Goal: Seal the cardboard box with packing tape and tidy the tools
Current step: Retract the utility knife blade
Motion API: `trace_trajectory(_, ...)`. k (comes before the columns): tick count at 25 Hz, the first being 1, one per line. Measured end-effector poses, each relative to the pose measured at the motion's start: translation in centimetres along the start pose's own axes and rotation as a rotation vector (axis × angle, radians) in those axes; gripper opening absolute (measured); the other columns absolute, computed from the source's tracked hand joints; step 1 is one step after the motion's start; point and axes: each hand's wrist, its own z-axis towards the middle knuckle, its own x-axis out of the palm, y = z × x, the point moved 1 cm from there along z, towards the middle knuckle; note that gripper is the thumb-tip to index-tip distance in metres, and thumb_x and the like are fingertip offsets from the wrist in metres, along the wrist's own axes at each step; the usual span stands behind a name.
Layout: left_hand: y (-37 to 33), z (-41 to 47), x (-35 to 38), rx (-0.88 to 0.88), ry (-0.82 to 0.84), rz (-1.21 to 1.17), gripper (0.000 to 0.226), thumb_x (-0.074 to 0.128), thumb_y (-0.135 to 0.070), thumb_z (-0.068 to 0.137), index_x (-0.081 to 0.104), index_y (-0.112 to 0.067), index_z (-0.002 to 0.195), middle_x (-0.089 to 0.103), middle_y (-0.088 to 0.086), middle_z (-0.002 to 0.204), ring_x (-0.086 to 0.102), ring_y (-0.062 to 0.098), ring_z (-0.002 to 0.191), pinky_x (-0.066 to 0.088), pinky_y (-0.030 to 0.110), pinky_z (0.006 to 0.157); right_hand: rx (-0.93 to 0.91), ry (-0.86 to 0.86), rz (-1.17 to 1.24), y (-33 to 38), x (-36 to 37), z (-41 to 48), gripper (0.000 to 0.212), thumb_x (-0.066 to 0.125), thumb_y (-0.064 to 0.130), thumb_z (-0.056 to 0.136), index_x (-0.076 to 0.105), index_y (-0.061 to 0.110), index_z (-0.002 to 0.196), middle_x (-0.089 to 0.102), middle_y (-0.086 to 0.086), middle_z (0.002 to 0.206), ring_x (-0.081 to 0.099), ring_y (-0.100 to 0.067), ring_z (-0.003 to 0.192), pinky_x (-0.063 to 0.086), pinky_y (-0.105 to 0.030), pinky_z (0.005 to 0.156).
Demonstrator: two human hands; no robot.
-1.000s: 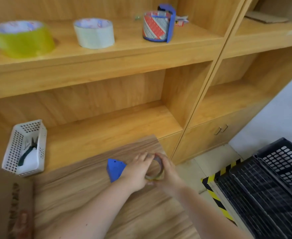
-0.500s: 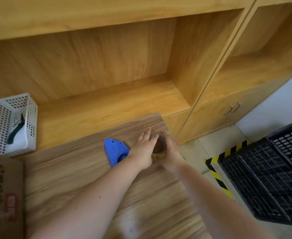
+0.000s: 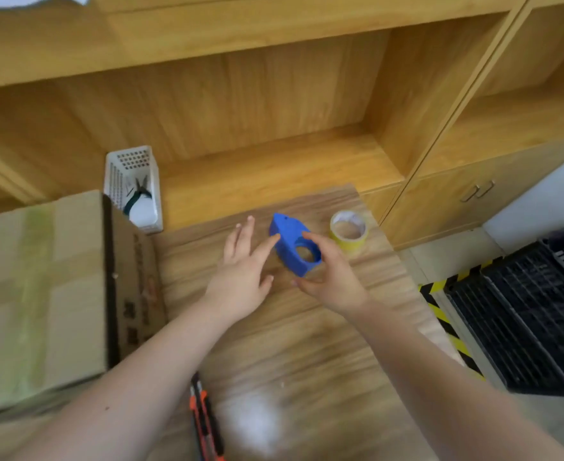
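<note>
Right hand (image 3: pixel 332 281) is pinching blue dispenser (image 3: pixel 294 245) | left hand (image 3: pixel 240 277) is hovering, fingers spread | box (image 3: pixel 37 287) is apparently showing greenish tape.

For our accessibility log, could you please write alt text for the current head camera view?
Two bare hands work over a wooden table: the right hand holds a blue tape dispenser, the left hand open beside it. A yellow tape roll stands behind, a taped cardboard box left, a utility knife near.
</note>
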Motion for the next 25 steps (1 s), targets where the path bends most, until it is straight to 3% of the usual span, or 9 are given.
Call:
trace_trajectory(3,4.4,-7.0,0.3,-0.032,0.068,0.030,0.066,0.056,-0.021,0.089,0.028,-0.037,0.146,-0.006,0.004,0.163,-0.002,0.029,0.149,0.017,0.042,0.118,-0.019,0.082,-0.043,2.2,5.4,-4.8,0.078,0.083,0.018,0.063,0.047,0.018,0.132,0.051,-0.001,0.130,0.044,-0.015,0.124,0.032,-0.028,0.108)
trace_trajectory(7,8.0,-15.8,2.6,-0.038,0.150,0.001,0.057,0.055,-0.022,0.088,0.039,-0.027,0.142,0.029,0.010,0.154,0.031,0.033,0.139,0.031,0.037,0.114,0.038,0.188,-0.077,3.9,12.5,-11.6,0.069,0.080,0.012,0.065,0.051,0.014,0.128,0.055,-0.009,0.128,0.049,-0.020,0.121,0.030,-0.019,0.105)
trace_trajectory(11,10.1,-21.7,5.4,-0.172,0.167,-0.156,0.049,0.058,-0.016,0.085,0.050,-0.020,0.132,0.051,0.009,0.128,0.053,0.028,0.117,0.044,0.032,0.096,0.296,0.313,-0.170,4.5,18.2,-16.7,0.062,0.072,0.015,0.072,0.048,0.016,0.129,0.051,-0.011,0.128,0.050,-0.025,0.118,0.042,-0.033,0.100)
trace_trajectory(15,11.5,-23.1,8.8,-0.492,0.194,-0.545,0.047,0.060,-0.007,0.080,0.054,-0.017,0.126,0.065,0.006,0.114,0.062,0.025,0.101,0.050,0.039,0.092,0.556,0.252,-0.196,4.0,21.3,-19.3,0.047,0.070,0.029,0.074,0.049,0.014,0.114,0.055,-0.009,0.114,0.055,-0.027,0.104,0.047,-0.036,0.083)
trace_trajectory(18,12.1,-23.0,10.7,-0.704,0.226,-0.783,0.049,0.062,-0.012,0.078,0.054,-0.020,0.126,0.068,0.005,0.102,0.066,0.027,0.093,0.054,0.043,0.089,0.636,0.230,-0.122,3.5,22.7,-20.0,0.032,0.066,0.033,0.078,0.051,0.014,0.099,0.063,-0.007,0.098,0.062,-0.024,0.086,0.050,-0.034,0.069)
trace_trajectory(20,12.0,-22.7,10.9,-0.749,0.219,-0.842,0.048,0.062,-0.018,0.080,0.052,-0.024,0.126,0.067,0.009,0.110,0.067,0.030,0.098,0.055,0.044,0.089,0.677,0.179,-0.030,3.5,23.2,-20.1,0.028,0.063,0.033,0.081,0.052,0.014,0.098,0.065,-0.008,0.096,0.065,-0.023,0.082,0.048,-0.031,0.062)
trace_trajectory(22,11.6,-22.1,10.7,-0.784,0.183,-0.952,0.031,0.057,-0.017,0.090,0.056,-0.021,0.120,0.066,0.010,0.113,0.066,0.030,0.102,0.056,0.041,0.087,0.679,0.086,0.054,3.5,23.2,-19.8,0.024,0.062,0.030,0.084,0.052,0.013,0.098,0.065,-0.008,0.098,0.064,-0.020,0.079,0.042,-0.025,0.056)
trace_trajectory(25,11.0,-20.7,10.0,-0.828,0.151,-1.155,0.008,0.056,-0.018,0.094,0.060,-0.019,0.101,0.068,0.011,0.112,0.067,0.028,0.099,0.057,0.035,0.067,0.688,0.014,0.163,4.5,22.5,-18.9,0.018,0.055,0.022,0.092,0.046,0.009,0.100,0.059,0.000,0.085,0.059,-0.014,0.073,0.042,-0.024,0.058)
